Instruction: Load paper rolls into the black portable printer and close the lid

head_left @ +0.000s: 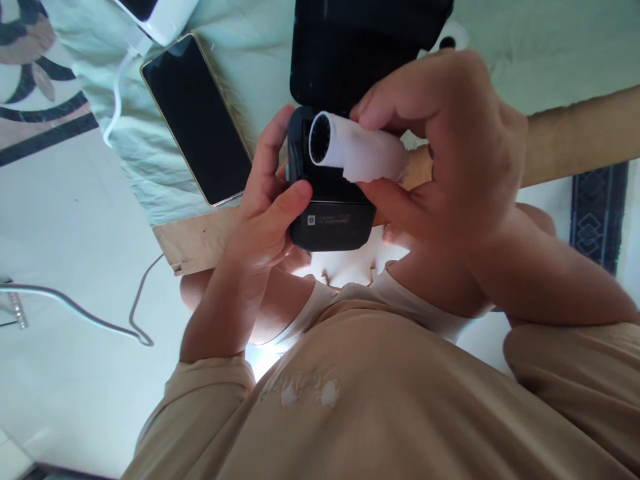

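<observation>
A small black printer (333, 228) with a printed label on its lower face is held by my left hand (260, 220), thumb over its edge and fingers along its left side. My right hand (455, 147) pinches a white paper roll (375, 150) between thumb and fingers. The roll lies over the printer's dark upper hollow, its round hollow end facing left and a loose paper edge hanging at its lower side. Just beyond the printer is a flat black panel (370, 50); whether it joins the printer I cannot tell.
A smartphone (197, 120) with a dark screen lies on the pale green cloth (550, 53). Beyond it are a white device (167, 17) and a white cable (117, 100). Another white roll (457, 33) sits behind my right hand. The table's wooden edge (195, 241) runs near my legs.
</observation>
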`<state>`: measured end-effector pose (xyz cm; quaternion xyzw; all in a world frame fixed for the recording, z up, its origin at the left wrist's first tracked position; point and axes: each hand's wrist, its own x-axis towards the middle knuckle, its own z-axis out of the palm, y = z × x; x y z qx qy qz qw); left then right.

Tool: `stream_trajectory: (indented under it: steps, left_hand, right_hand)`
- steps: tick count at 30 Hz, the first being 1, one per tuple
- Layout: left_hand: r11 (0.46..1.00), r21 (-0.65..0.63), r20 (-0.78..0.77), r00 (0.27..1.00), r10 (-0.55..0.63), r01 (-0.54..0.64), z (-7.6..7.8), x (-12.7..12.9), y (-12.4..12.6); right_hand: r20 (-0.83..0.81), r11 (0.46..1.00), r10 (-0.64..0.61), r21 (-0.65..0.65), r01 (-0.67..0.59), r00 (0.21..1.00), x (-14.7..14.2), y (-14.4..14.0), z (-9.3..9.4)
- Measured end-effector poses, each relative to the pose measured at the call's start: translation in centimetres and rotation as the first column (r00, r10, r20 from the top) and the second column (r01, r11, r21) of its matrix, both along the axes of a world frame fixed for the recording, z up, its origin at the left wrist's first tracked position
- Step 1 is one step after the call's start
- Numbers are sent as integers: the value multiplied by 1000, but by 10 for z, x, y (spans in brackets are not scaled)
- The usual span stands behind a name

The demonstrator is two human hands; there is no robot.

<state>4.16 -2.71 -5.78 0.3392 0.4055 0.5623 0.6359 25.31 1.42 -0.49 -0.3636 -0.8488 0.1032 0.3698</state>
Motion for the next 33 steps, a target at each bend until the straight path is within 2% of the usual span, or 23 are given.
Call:
stream_trajectory:
  steps: [2,5,9,12,15,19,24,27,30,33]
  left_hand:
    - [1000,26,6,1000,1,-1,-1,0,0]
    - [999,27,45,999,-23,22,-1,1,-1]
    - [999,-16,43,999,-33,34,5,2,-4]
    - [998,-67,22,1000,-15,16,11,3,-5]
    - [994,-109,15,1000,-23,24,15,3,-6]
    - [995,-102,8,1000,-11,12,14,2,-4]
    - [999,44,42,999,26,-28,1,0,0]
    - [998,49,-20,999,30,-29,-4,0,0]
    - [1000,11,-25,1000,-8,8,-2,-1,-2]
    - [999,-18,-54,998,-45,44,2,-1,-3]
  right_hand:
    - [66,995,-93,-23,95,993,-2,-2,0]
    - [102,992,-124,7,124,987,-4,-4,-2]
    - [116,999,-46,7,46,992,-1,1,-9]
    - [26,996,24,81,-26,999,0,8,-16]
    - [-18,990,25,136,-22,1000,-2,11,-20]
    - [-77,983,47,181,-32,996,-8,7,-19]
    - [-115,986,164,64,-157,980,-13,-3,-20]
    - [-143,974,224,14,-225,964,-13,-4,-21]
    - [-212,981,196,34,-193,957,-10,-2,-22]
    - [-190,991,126,-8,-130,974,-9,-1,-21]
